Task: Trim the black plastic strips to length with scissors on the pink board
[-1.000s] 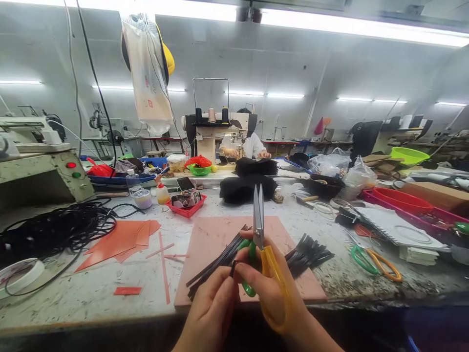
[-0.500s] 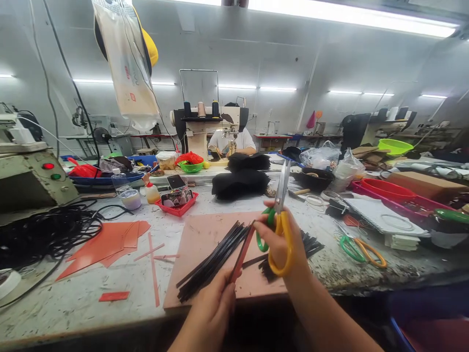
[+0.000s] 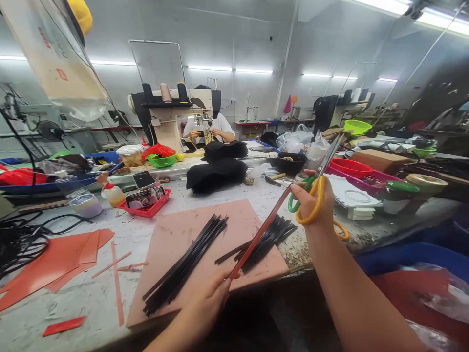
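Observation:
A long red strip is stretched on a slant between my two hands. My left hand is closed on its lower end, close to the front edge of a pink board. Up at the right, my right hand pinches the strip's upper end with its fingertips. The same hand carries scissors with one green and one yellow handle, blades pointing up and away. On the board lies a bundle of thin black strips. A second pile of black strips lies beneath the red strip.
Orange-red sheets and narrow offcuts lie left of the board. Behind it stand a red tray with a phone and black fabric stacks. A person sits at a sewing machine beyond.
My right hand has moved up and right with the scissors, away from my left hand. More of the red strip now shows between them. The view has swung to the right.

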A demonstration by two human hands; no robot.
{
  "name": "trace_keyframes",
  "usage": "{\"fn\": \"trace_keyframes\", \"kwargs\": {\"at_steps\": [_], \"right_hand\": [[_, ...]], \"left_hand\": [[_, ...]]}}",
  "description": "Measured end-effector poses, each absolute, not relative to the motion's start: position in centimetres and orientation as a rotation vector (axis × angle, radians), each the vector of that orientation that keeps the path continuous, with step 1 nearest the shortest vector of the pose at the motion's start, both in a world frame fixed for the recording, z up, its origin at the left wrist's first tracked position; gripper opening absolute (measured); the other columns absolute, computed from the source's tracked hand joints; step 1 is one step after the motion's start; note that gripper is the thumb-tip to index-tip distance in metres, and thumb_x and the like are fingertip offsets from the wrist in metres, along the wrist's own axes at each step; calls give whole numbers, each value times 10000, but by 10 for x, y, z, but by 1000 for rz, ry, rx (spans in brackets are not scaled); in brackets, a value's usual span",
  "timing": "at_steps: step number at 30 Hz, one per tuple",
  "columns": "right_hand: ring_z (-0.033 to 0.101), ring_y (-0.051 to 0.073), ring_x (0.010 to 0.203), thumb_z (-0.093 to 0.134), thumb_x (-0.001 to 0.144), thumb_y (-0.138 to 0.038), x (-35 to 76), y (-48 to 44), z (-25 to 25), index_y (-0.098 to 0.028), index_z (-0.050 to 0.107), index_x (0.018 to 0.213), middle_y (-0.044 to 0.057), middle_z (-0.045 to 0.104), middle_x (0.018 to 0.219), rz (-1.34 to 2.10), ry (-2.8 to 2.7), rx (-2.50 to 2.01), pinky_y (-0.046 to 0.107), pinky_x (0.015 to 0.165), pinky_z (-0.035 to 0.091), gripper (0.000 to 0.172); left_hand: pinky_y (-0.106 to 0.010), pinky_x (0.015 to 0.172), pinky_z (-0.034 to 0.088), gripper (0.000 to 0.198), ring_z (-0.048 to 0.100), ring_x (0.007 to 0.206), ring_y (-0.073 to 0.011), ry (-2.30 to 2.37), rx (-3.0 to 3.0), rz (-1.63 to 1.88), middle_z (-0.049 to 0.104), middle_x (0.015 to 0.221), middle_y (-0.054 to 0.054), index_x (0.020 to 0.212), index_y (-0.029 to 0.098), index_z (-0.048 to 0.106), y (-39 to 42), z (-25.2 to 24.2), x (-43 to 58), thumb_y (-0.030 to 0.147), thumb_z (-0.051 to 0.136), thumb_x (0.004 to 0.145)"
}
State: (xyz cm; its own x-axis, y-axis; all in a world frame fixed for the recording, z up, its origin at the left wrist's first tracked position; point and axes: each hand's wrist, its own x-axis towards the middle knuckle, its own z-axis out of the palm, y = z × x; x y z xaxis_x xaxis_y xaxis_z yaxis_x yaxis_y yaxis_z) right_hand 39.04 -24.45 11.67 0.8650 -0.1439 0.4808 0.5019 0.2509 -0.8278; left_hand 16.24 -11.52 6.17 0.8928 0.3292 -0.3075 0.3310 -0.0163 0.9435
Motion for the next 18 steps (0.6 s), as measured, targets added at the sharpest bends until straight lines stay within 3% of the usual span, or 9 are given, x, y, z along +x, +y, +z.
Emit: {"fn": "trace_keyframes", "kwargs": {"at_steps": [5,8,11,14,18], "right_hand": [[512,118,542,650,530,-212,417,-263,111,-188,525,905,-54,516,624,-530,-288,-1280,266,515,439,396],[508,119,545,632,526,-220,433,-272,108,-186,520,912,-54,500,638,-566,-253,-1313,266,507,442,404],[497,112,528,618,529,-220,446,-279,105,-191,516,903,-62,488,633,-588,-239,-1350,262,497,437,388],[471,101,487,622,528,-212,458,-284,99,-188,507,888,-66,492,612,-581,-214,-1395,252,467,418,378],[461,99,492,617,519,-192,473,-285,85,-187,491,887,-75,459,596,-564,-190,-1459,235,459,405,389]], "left_hand": [[-230,440,104,468,177,416,-66,469,1545,-199,292,480,107,982,163,585,-110,67,194,536,542,702],[-221,424,85,354,162,392,-49,442,1478,-290,303,473,118,854,190,511,-109,68,213,502,548,690],[-199,435,222,297,330,403,-57,383,1563,-370,419,490,90,724,202,434,-108,71,231,480,531,693],[-249,583,379,263,500,549,-111,313,1627,-427,547,577,34,679,182,478,-104,73,249,420,589,665],[-247,597,362,186,476,602,-122,315,1714,-447,536,603,46,656,173,587,-96,65,269,320,679,590]]}}
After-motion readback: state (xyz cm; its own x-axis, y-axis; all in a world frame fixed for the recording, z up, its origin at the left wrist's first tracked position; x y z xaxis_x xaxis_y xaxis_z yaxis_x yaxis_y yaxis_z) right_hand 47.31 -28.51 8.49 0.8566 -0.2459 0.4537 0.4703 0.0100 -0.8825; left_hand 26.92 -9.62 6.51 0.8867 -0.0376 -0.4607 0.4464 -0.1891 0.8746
